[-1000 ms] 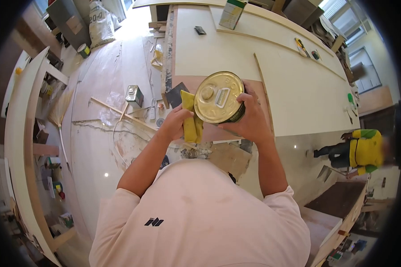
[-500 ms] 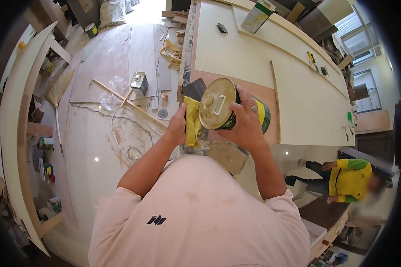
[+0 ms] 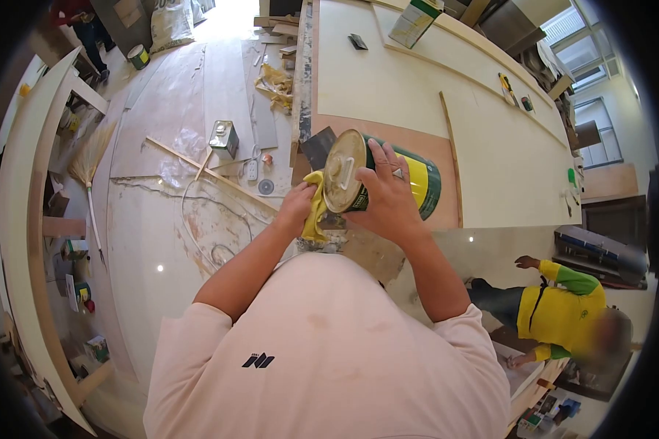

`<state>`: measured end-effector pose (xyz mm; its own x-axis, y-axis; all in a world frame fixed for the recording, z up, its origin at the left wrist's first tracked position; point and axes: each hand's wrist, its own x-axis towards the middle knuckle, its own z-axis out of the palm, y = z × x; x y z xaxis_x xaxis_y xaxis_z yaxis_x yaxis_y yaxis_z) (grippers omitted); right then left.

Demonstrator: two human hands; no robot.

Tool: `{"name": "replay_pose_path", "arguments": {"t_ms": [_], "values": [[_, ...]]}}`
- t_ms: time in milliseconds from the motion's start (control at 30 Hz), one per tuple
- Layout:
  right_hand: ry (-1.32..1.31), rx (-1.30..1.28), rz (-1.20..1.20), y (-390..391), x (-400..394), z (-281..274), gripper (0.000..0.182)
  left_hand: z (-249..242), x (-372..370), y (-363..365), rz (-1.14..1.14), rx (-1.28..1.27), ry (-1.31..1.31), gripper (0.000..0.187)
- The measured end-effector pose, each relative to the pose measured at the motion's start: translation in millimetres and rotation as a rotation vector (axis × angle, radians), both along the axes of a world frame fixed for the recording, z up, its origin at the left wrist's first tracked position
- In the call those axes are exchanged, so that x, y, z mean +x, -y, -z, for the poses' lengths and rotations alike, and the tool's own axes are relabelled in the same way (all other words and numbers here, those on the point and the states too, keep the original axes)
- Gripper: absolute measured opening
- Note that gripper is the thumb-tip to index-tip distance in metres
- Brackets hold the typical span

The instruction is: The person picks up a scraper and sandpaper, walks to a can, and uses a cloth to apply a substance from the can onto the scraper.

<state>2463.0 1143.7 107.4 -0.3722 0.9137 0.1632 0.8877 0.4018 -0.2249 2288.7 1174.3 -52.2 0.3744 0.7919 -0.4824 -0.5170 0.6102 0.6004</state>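
My right hand (image 3: 389, 197) grips a large green and yellow metal can (image 3: 421, 179) and holds it tipped over toward the left, its gold lid (image 3: 342, 172) facing sideways. My left hand (image 3: 296, 207) holds a folded yellow cloth (image 3: 316, 208) pressed right against the lower edge of the lid. Both hands are raised in front of my chest, above the near edge of a cream workbench (image 3: 388, 80) with a brown panel (image 3: 447, 157) on it.
A small square tin (image 3: 223, 138), wooden strips and a cable lie on the dusty floor at the left. A green box (image 3: 415, 23) and small tools sit on the far bench. A person in a yellow and green top (image 3: 556, 311) crouches at the lower right.
The can has tipped further from lid-up to nearly on its side, toward the cloth. The person in yellow has moved lower and nearer in view.
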Motion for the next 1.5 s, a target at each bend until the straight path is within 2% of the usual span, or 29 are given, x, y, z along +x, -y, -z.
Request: {"name": "replay_pose_path", "arguments": {"t_ms": [433, 900, 1000, 1300, 1500], "values": [[0.09, -0.01, -0.028, 0, -14, 7, 0.065, 20, 1, -7, 0.04, -0.065, 0.019, 0.024], [0.125, 0.018, -0.02, 8, -20, -9, 0.06, -1, 8, -7, 0.099, -0.104, 0.157, 0.024], [0.14, 0.023, -0.007, 10, -21, -10, 0.059, 4, 8, -8, 0.168, -0.063, 0.12, 0.026], [0.097, 0.084, 0.011, 21, -11, -6, 0.053, 9, 18, -10, 0.124, -0.058, 0.175, 0.03], [0.13, 0.101, 0.003, 29, -4, -5, 0.051, 7, 28, -10, 0.175, -0.075, 0.149, 0.029]]}}
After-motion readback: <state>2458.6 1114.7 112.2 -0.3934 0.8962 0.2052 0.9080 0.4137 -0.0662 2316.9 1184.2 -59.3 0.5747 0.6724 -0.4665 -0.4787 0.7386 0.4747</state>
